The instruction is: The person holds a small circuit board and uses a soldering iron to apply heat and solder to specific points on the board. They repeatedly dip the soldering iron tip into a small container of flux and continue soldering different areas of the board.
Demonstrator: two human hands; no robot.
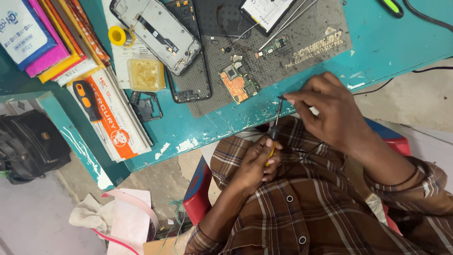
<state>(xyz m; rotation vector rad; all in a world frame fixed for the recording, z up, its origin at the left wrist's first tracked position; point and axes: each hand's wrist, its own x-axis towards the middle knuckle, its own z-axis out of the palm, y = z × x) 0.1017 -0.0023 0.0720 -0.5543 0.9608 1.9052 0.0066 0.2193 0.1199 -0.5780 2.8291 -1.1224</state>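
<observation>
My left hand (258,163) is closed around the yellow-and-black handle of a small screwdriver (275,123), held upright near my lap at the table's front edge. My right hand (325,106) pinches the tip of the screwdriver's shaft between thumb and fingers. Just beyond the hands, a small phone circuit board (237,84) with a copper shield lies on a dark grey anti-slip work mat (302,47). An opened phone frame (160,30) rests at the mat's left end.
The teal table (401,42) also bears tweezers (283,26), a solder spool (119,36), a yellow flux tub (145,74), an orange-handled screwdriver (88,101) on stacked packets, and a small black frame part (146,107). A black bag (28,144) sits on the floor at left.
</observation>
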